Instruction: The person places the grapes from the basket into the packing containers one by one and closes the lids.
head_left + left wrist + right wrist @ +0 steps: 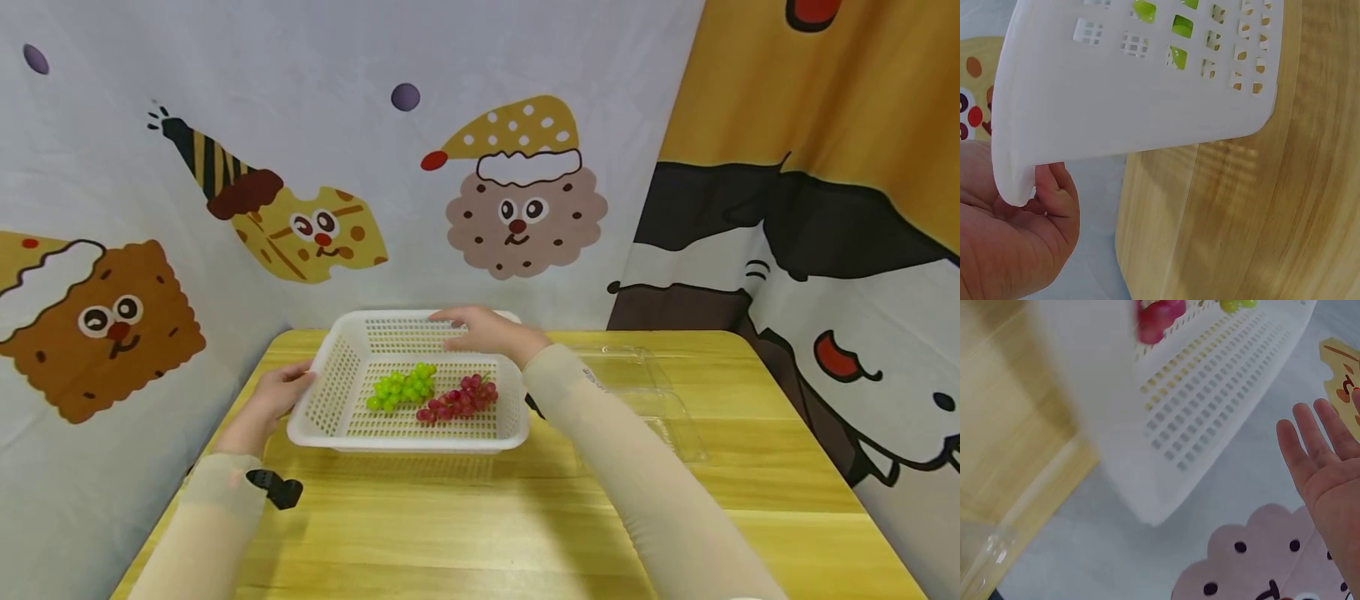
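A white plastic basket (412, 444) with a latticed floor and walls holds a bunch of green grapes (403, 387) and, to its right, a bunch of red grapes (459, 400). At the basket's left end my left hand (276, 395) grips the rim, its fingers curled under the lip in the left wrist view. My right hand (491, 332) reaches over the far right part of the basket in the head view. The right wrist view has it with fingers extended and nothing held, apart from the rim.
A clear plastic container (637, 371) lies on the wooden table (465, 533) to the basket's right, partly behind my right sleeve. A curtain with cartoon figures (525, 217) hangs close behind the table's far edge. The basket's shadow falls on the wood in front.
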The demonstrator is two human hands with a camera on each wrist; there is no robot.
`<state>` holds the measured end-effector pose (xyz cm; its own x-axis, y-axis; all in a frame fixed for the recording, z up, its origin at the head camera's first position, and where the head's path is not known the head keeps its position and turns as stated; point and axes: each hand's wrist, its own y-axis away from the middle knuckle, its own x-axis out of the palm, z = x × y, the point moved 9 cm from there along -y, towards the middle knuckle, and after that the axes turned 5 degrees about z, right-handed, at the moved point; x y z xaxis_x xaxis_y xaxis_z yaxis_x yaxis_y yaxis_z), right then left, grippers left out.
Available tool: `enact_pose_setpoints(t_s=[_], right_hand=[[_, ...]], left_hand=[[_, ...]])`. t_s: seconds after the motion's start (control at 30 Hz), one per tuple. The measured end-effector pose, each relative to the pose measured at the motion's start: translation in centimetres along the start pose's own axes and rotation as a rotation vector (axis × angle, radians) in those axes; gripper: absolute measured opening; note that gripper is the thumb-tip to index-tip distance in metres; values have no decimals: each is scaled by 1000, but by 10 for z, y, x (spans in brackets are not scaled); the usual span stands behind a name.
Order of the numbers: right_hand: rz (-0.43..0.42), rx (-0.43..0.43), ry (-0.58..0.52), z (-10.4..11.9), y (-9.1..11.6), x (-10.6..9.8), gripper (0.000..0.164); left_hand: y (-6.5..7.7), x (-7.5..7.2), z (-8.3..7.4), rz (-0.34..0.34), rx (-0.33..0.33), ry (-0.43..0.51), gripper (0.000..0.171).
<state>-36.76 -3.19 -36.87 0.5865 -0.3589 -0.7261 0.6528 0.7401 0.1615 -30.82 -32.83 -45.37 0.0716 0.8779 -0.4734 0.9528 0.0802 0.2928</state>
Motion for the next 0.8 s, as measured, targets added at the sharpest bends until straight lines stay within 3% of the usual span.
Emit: enact_pose_setpoints(t_s=[0.3,0.6,0.8], right_hand=[[37,9,-28,11,-30,20,48],[63,58,143,17,-53,43,46],[119,69,44,18,-59,54,49]], left_hand=[[1,-1,3,-1,-15,0,52],[1,1,5,8,-26,5,52],[-6,-3,9,-5,5,35,54]])
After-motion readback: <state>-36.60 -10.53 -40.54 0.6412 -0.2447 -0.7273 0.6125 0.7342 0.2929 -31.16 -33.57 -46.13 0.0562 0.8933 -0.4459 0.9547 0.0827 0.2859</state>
